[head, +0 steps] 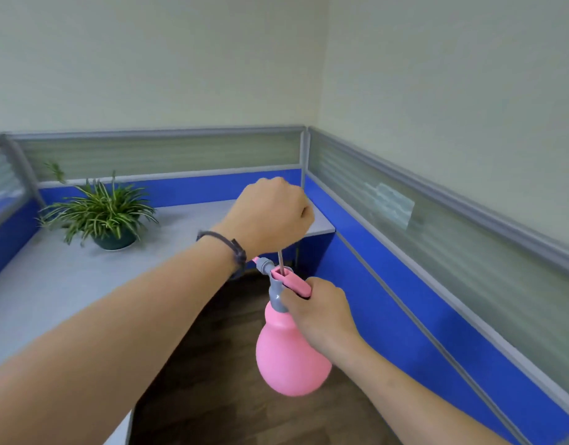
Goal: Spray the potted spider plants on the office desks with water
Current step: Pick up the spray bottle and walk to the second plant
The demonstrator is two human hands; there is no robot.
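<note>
One pink spray bottle (291,354) in right grip (321,311), left grip (273,213) fisted on pump rod (280,259), one spider plant (100,210)

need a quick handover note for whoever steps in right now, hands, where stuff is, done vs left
Left hand: fist closed over the top of the pump rod, which is drawn up out of the sprayer head.
Right hand: grips the pink handle of the pink spray bottle, holding it in the air above the floor, off the desk's edge.
Spider plant: in a dark pot on the grey desk, far left, well apart from the bottle.
Done: bottle in hand, pump rod raised; looks like pressurising.
Left: aim the nozzle at the plant and spray. No mist or wet leaves visible yet.
</note>
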